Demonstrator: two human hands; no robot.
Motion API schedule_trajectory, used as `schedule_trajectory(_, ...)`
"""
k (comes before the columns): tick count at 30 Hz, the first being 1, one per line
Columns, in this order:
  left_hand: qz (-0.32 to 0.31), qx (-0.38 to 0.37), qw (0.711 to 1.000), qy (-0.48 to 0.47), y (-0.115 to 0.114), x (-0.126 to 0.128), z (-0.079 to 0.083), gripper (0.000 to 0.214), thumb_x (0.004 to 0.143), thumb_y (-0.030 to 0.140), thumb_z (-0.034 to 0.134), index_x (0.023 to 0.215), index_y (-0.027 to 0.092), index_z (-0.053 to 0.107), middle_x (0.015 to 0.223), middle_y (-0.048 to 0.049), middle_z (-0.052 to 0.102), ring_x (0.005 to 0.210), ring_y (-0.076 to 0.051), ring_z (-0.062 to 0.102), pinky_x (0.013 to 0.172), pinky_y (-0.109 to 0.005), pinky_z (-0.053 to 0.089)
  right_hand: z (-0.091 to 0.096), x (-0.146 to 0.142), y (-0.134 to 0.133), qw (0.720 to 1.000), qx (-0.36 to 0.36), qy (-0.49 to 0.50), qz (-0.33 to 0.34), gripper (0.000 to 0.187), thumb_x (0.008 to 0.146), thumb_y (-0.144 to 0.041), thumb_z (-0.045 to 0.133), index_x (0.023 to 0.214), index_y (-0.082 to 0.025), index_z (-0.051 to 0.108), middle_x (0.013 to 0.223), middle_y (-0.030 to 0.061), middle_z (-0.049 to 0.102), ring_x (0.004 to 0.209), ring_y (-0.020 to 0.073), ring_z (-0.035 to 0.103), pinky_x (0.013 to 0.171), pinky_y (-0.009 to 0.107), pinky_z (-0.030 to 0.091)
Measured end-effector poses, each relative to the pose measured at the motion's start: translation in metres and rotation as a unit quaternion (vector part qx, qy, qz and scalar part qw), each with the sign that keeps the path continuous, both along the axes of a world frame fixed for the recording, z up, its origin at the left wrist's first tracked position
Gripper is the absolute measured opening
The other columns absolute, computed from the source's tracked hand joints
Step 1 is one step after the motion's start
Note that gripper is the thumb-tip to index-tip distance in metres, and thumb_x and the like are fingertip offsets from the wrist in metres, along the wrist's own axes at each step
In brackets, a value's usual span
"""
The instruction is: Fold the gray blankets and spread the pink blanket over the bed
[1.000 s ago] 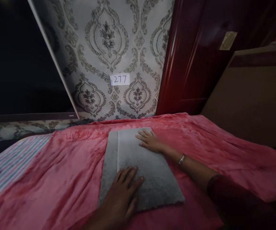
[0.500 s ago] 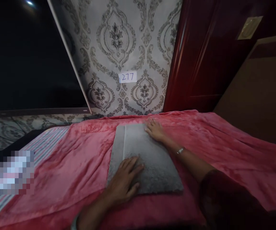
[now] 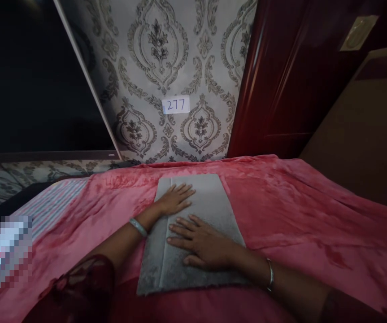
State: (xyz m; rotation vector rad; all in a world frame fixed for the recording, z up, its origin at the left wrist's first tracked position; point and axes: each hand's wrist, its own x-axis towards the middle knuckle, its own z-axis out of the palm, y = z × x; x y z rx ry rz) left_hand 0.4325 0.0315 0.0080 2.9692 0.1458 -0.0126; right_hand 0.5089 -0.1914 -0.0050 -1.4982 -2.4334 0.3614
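Observation:
A flat grey rectangular piece with a fuzzy-looking surface (image 3: 210, 193) lies on the pink plush blanket (image 3: 280, 202). A crease line runs along its left side. My left hand (image 3: 176, 198) rests flat on its upper left part, fingers spread and pointing right. Lower down, my right hand (image 3: 203, 242) lies palm down across its middle, fingers apart and pointing left. Neither hand grips anything. What the grey piece is, a folded cloth or a mat, I cannot tell.
A dark television screen (image 3: 41, 85) stands at the left. Patterned wallpaper (image 3: 159, 49) bears a paper label "277" (image 3: 176, 104). Dark red wood panelling (image 3: 280, 67) and a brown board (image 3: 364, 134) are at right. Striped cloth (image 3: 54, 204) shows at left, near a blurred patch.
My left hand has moved up to the grey piece's upper left. My right hand has come from the upper right edge down to the middle. The grey piece appears slightly lower and further left.

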Motion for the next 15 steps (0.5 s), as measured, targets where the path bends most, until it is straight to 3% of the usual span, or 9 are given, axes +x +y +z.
schedule_trajectory(6,0.11,0.025,0.993,0.023,0.038,0.038,-0.005,0.063,0.102,0.055,0.031,0.159,0.029,0.03,0.167,-0.008,0.025,0.155,-0.03,0.019,0.123,-0.058,0.016,0.005,0.001,-0.001,1.0,0.007,0.016,-0.002,0.063,0.103,-0.056,0.044,0.159,-0.03,0.032,0.168,0.0039,0.02,0.157,0.0235,0.006,0.125,0.052,0.0)
schedule_trajectory(15,0.14,0.065,0.988,0.023,0.038,0.044,-0.01,0.062,0.103,0.051,0.027,0.16,0.026,0.029,0.167,-0.0081,0.027,0.154,-0.025,0.024,0.123,-0.051,0.022,0.003,0.002,0.0,1.0,0.018,0.005,-0.01,0.062,0.103,-0.055,0.044,0.159,-0.031,0.032,0.168,0.0045,0.023,0.156,0.0235,0.008,0.125,0.053,0.005)
